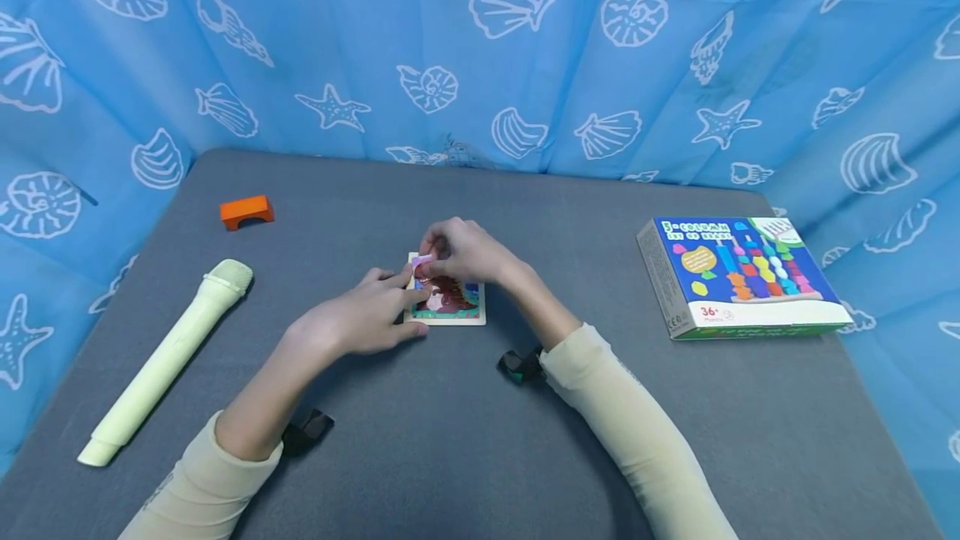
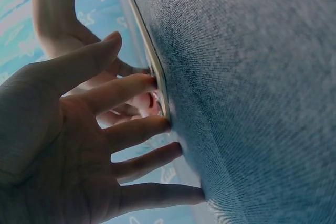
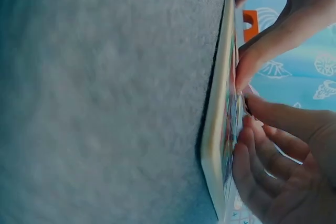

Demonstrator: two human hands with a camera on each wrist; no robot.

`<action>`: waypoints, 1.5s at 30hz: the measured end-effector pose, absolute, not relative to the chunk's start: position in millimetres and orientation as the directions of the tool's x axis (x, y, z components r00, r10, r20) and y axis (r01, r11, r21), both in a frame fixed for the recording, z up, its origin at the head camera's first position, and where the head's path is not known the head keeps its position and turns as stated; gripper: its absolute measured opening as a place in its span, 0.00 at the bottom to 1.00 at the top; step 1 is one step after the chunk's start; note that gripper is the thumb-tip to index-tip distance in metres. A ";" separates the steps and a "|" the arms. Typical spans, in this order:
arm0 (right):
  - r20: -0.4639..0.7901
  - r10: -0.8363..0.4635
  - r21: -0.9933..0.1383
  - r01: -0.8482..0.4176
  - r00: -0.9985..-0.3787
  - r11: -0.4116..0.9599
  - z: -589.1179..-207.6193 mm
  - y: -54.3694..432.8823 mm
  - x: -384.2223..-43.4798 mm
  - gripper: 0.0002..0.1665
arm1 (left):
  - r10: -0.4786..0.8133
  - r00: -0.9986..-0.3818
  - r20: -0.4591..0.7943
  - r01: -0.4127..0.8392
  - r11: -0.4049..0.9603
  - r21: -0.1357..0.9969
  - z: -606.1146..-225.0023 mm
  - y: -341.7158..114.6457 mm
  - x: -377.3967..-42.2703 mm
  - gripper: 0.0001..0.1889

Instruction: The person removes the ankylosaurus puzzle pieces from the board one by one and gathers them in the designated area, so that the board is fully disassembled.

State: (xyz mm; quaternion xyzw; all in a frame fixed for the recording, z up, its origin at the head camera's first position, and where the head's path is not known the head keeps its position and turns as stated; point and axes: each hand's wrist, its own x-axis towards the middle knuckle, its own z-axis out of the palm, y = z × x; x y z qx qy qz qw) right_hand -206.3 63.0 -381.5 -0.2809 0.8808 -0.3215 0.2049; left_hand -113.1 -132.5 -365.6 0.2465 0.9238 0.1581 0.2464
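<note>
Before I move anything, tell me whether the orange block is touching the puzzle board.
No, the orange block sits apart from the puzzle board, with grey tabletop between them.

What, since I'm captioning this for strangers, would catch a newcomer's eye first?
Probably the blue curtain, printed with white shells and starfish, behind the gray table. Mid-table, the left hand and right hand meet at a small picture board; the colorful box on the right also stands out.

Cream sleeves [image 1: 633,440] plus chunky black bits [image 1: 307,432] near the cuffs [image 1: 577,357]
Right cuff's kinda rumpled, left sleeve [image 1: 206,482] has a faint greyish patch [image 1: 160,486], and the right black piece [image 1: 520,367] shows some green.
</note>
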 end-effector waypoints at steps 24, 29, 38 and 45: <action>-0.189 -0.448 -0.893 -0.037 -0.874 0.449 -370.6 168.5 -222.5 0.13 | 0.493 -0.765 -0.415 0.338 0.855 0.393 -367.6 -127.9 -113.6 0.33; -0.247 -0.413 -0.878 0.022 -0.877 0.477 -377.9 180.7 -225.5 0.14 | 0.503 -0.767 -0.398 0.343 0.846 0.408 -365.7 -129.9 -111.7 0.33; -0.304 -0.397 -0.865 0.076 -0.866 0.496 -389.8 185.0 -227.6 0.13 | 0.488 -0.774 -0.403 0.329 0.854 0.403 -366.6 -129.5 -111.5 0.33; -0.294 -0.386 -0.840 0.044 -0.874 0.541 -387.4 187.7 -227.2 0.13 | 0.490 -0.775 -0.399 0.334 0.853 0.400 -367.3 -129.8 -112.9 0.33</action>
